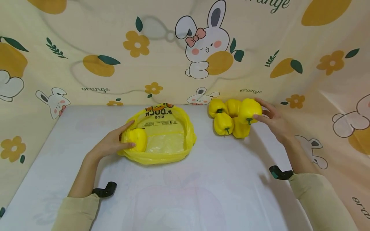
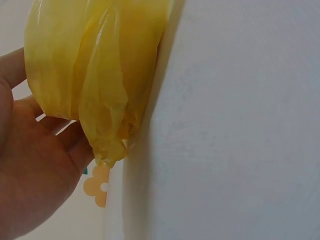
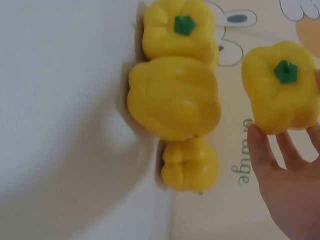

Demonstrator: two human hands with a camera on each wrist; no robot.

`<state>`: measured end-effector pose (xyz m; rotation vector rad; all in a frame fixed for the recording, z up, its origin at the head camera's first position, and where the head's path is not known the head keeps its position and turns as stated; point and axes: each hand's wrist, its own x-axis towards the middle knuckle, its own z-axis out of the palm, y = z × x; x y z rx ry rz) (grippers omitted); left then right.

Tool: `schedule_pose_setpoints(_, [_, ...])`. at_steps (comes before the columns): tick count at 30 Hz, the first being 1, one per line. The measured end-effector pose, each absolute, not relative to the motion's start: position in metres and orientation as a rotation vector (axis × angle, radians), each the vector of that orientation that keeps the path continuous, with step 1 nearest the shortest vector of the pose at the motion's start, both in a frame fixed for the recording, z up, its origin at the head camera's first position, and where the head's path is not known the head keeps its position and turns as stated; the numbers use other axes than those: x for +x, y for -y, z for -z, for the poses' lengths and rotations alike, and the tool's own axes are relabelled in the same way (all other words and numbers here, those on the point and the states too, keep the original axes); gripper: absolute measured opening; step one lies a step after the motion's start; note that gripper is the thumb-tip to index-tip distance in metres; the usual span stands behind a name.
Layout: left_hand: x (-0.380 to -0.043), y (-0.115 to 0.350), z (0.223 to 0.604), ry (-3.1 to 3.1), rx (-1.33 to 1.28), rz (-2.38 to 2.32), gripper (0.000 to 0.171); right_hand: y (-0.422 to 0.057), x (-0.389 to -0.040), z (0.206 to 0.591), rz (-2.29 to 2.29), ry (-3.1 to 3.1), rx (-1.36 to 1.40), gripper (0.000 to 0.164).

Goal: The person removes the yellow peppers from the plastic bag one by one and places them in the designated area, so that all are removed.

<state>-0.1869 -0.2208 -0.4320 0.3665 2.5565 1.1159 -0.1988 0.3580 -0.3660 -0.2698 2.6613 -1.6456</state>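
My left hand [image 1: 108, 142] is at the left rim of a yellow plastic bag [image 1: 166, 158] that lies with its mouth spread. Thumb and fingers hold a yellow bell pepper [image 1: 139, 140] just inside that rim. From the left wrist, the bag's film [image 2: 100, 60] hides the pepper and part of the hand [image 2: 40, 155]. At the right, my right hand [image 1: 274, 123] grips another yellow bell pepper [image 1: 249, 109] with a green stem, raised above the table. Close beside it, several more yellow bell peppers [image 1: 223, 123] stand clustered; in the right wrist view, one pepper [image 3: 175, 97] shows large.
The white table [image 1: 185, 192] meets a cream cloth backdrop [image 1: 173, 73] printed with rabbits and oranges right behind the bag and the peppers. More of this cloth rises at the left and right sides. Each wrist wears a black camera [image 1: 105, 190].
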Motion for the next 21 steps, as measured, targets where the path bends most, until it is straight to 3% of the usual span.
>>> schedule_pose_setpoints(21, [-0.187,0.22,0.43,-2.554,0.352,-1.102,0.096,-0.412,-0.19,0.388,1.515,-2.773,-0.173,0.06])
